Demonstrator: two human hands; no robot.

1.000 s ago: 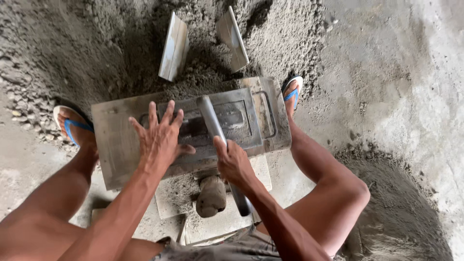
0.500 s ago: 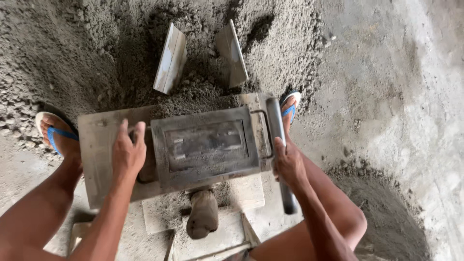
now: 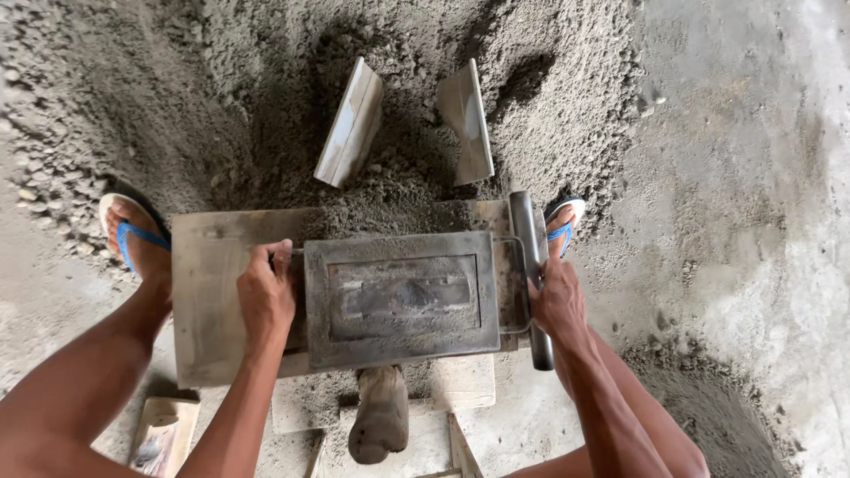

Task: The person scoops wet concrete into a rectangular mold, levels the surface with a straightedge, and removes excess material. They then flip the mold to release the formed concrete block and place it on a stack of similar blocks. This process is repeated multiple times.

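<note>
Currently, seen from above: a person squats over a low work board, both hands on a metal mould.

Step in hand: by my reading, the mould is being gripped at both ends, filled and closed, ready to be lifted or turned.

Left hand (image 3: 266,296): fingers curled shut around the handle at the left end of the metal mould (image 3: 403,299).

Right hand (image 3: 556,301): closed over the wire handle at the right end; a dark metal bar (image 3: 529,265) lies just beside it, touching the palm side. Whether the fingers also grip the bar, I cannot tell.

Mould, position: flat on a wooden board (image 3: 212,292), centred between the knees, long side across the view.

Mould, look: grey rectangular steel box, recessed lid panel, dusted with cement, worn and streaked.

Next move calls for: an even pull from both hands, I judge, keeping the box level so the damp fill stays packed.

Around it: a heap of grey sand mix (image 3: 266,106) beyond the board, two pale flat plates (image 3: 354,124) stuck upright in it.

Feet: blue sandals (image 3: 133,235) at either end of the board.

Below the board: a rounded wooden stub (image 3: 381,416).
</note>
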